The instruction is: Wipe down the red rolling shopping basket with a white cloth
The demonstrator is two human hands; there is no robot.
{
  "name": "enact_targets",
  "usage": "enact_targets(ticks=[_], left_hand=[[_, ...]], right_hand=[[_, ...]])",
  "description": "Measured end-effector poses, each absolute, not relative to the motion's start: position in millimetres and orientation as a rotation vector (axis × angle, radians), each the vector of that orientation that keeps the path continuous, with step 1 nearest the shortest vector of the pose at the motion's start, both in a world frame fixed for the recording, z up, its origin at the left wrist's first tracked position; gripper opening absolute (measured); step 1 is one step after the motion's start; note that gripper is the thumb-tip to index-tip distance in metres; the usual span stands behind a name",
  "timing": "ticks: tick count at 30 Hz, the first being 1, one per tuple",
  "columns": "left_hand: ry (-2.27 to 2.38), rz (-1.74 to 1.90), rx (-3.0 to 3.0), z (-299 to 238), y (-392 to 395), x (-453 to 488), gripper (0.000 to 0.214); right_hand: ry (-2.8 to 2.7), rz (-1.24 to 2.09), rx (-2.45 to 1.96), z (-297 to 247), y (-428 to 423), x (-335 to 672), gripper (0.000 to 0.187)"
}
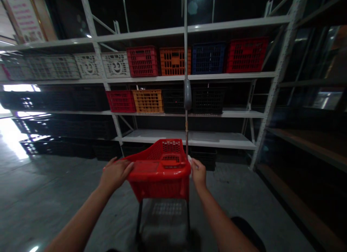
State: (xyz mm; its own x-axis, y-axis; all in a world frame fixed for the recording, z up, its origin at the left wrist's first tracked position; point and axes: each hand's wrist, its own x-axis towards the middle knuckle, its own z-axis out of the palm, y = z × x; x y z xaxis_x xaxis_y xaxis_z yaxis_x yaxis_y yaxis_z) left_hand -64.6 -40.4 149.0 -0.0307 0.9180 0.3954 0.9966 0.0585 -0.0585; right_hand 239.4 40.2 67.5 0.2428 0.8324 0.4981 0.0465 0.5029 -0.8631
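A small red plastic shopping cart (146,169) stands in front of me, its basket facing away and its dark legs on the floor. My left hand (115,172) is closed over the left end of its handle. At the right corner of the cart, my right hand (198,173) pinches a white cloth or tissue (189,161) against the rim. A thin metal pole (186,132) with a grey bulge (187,94) rises beside that corner; its lower end is hidden near my right hand. The basket's inside shows only in part.
White metal shelving (168,78) spans the view ahead. It carries white crates (116,64), red crates (246,56), an orange crate (175,62), a blue crate (208,59), a yellow crate (148,101) and several black ones. Another dark shelf (306,143) runs along the right. Grey floor (67,194) lies underneath.
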Motion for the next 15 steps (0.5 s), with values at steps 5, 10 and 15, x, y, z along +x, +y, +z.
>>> enact_targets(ticks=[5,10,15], left_hand=[[-1.935,-0.574,-1.584,142,-48,-63,0.047],[-1.709,-0.861,-1.696,144,-69,-5,0.041],[-1.715,-0.773,-2.025,141,-77,56,0.041]], right_hand=[[-1.341,0.697,-0.773,60,-4,227,0.024],[-1.239,0.848,-0.841,57,30,223,0.022],[-1.248,0.826,-0.724,92,52,219,0.023]])
